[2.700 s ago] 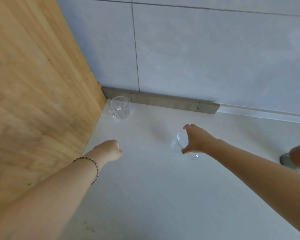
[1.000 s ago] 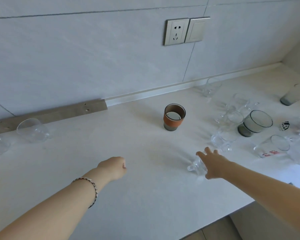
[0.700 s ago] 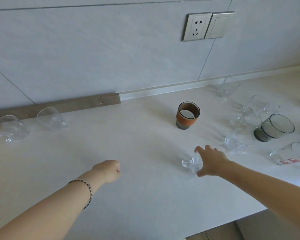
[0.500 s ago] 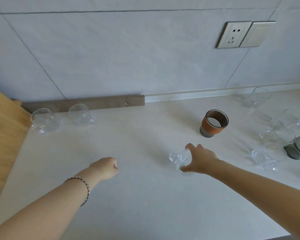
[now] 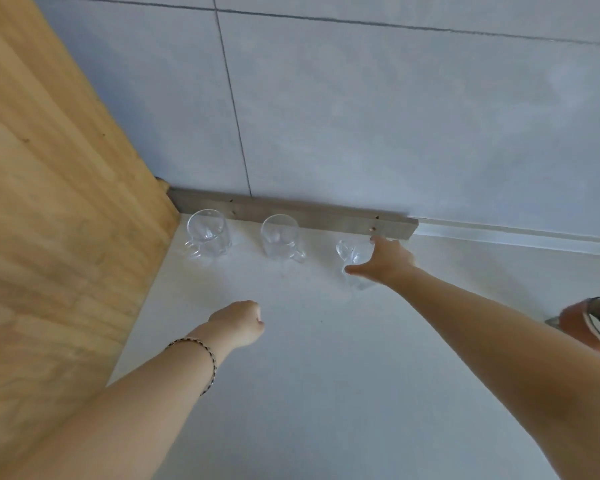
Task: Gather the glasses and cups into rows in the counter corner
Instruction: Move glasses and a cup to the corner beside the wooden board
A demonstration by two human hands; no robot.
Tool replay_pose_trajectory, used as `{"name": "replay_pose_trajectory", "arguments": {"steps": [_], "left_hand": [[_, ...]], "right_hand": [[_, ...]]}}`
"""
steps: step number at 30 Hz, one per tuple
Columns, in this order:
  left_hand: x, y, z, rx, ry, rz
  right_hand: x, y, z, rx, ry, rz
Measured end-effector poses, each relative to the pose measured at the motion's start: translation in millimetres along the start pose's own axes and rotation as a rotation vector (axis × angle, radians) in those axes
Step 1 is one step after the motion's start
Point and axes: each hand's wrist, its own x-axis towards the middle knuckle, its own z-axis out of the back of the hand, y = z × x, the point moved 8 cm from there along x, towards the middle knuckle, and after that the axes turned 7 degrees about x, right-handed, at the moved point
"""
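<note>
a clear glass handled cup (image 5: pixel 207 233) and its twin (image 5: pixel 280 237) stand in a row before the grey wall strip (image 5: pixel 326 221). the right hand (image 5: pixel 387 259) grips a third clear cup (image 5: pixel 350 258) by the strip's right end, and the left hand (image 5: pixel 238 322) is an empty fist. an orange-banded cup (image 5: pixel 589 327), well right of the strip, is not yet gathered.

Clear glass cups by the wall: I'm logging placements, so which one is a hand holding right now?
The rightmost clear glass cup, gripped by the right hand. The corner glass cup and the middle glass cup stand untouched.

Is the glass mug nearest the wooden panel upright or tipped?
Upright: the glass mug stands on its base on the counter, rim facing up.
</note>
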Motion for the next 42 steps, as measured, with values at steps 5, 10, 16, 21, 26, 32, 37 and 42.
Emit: {"name": "replay_pose_trajectory", "arguments": {"steps": [5,10,16,21,26,32,37,42], "left_hand": [[25,0,13,-0.022,0.017,-0.029],[37,-13,13,0.013,0.047,-0.071],[24,-38,8,0.054,0.049,-0.127],[4,-80,-1,0.116,0.031,-0.196],[-14,-150,-23,0.192,0.072,-0.255],[-38,-243,-49,0.164,0.089,-0.284],[-50,-304,-71,0.175,0.107,-0.272],[-53,-321,-65,0.141,0.110,-0.227]], "right_hand": [[34,22,-6,0.024,-0.030,-0.084],[37,24,-16,-0.037,-0.058,-0.116],[3,2,-17,-0.061,-0.027,-0.055],[-44,-68,-14,-0.121,0.244,0.033],[-68,-174,40,-0.093,0.192,-0.012],[-62,-290,139,-0.080,-0.125,-0.101],[-52,-359,146,-0.035,-0.030,-0.204],[-42,-366,132,0.071,-0.031,-0.151]]}}
